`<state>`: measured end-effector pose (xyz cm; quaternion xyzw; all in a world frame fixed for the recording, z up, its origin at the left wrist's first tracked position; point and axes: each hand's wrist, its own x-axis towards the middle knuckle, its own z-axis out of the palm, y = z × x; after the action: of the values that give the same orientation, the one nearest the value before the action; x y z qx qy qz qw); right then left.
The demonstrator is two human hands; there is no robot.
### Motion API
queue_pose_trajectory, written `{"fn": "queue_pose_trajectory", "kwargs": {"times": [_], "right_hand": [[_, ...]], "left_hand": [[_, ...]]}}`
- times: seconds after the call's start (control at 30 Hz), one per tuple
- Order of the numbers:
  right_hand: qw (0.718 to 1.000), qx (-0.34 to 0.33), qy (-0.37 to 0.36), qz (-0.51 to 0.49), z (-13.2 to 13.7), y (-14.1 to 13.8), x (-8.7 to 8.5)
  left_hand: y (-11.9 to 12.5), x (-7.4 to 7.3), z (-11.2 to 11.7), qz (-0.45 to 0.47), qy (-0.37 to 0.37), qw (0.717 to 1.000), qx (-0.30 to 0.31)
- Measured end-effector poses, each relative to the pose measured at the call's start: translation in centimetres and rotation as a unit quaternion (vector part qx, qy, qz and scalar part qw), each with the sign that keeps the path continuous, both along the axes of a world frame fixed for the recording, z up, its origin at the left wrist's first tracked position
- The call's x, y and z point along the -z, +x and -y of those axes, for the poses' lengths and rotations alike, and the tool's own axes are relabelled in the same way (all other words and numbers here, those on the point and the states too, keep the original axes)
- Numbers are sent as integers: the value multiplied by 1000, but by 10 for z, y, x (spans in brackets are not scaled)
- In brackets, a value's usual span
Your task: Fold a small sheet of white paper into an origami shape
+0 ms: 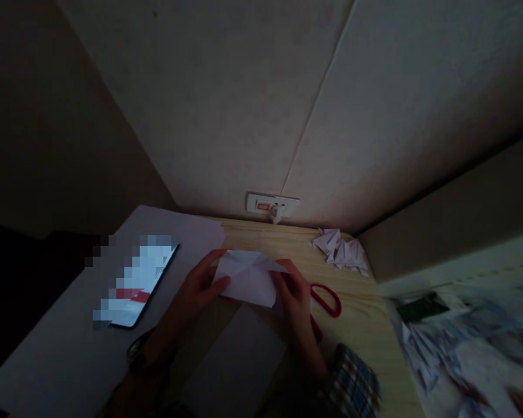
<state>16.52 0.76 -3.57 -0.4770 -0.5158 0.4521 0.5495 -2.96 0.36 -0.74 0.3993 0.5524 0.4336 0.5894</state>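
A creased sheet of white paper [246, 278] is held up just above the wooden table, between my two hands. My left hand [204, 278] pinches its left edge, thumb on the near face. At the right side, my right hand [293, 290] grips a folded edge, its fingers partly hidden by the paper. Below lies another white sheet [237, 366] on the tabletop. Beside my right hand rest scissors with red handles [326, 300], their blades out of sight.
A phone [143, 290] with a lit, blurred screen lies on white paper [70, 348] at left. Folded paper pieces [340, 251] sit at the table's far right corner. On the wall behind is a socket [272, 204] with a plug. Clutter [475, 342] lies beyond the right edge.
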Motion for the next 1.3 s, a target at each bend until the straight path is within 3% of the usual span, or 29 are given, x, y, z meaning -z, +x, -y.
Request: {"fn": "queue_pose_trajectory", "kwargs": {"times": [0.5, 0.6, 0.77, 1.13, 1.3], "right_hand": [[998, -16, 53, -8, -2, -1, 2], [1000, -10, 26, -12, -1, -1, 1], [999, -20, 22, -22, 0, -1, 1], [997, -20, 71, 7, 1, 1, -3], [990, -52, 131, -5, 3, 7, -3]], "left_hand": [[9, -24, 6, -90, 23, 996, -10], [12, -23, 5, -94, 39, 995, -22], [11, -17, 3, -46, 73, 996, 16], [12, -25, 4, -36, 79, 996, 13], [10, -24, 4, -52, 69, 996, 13]]}}
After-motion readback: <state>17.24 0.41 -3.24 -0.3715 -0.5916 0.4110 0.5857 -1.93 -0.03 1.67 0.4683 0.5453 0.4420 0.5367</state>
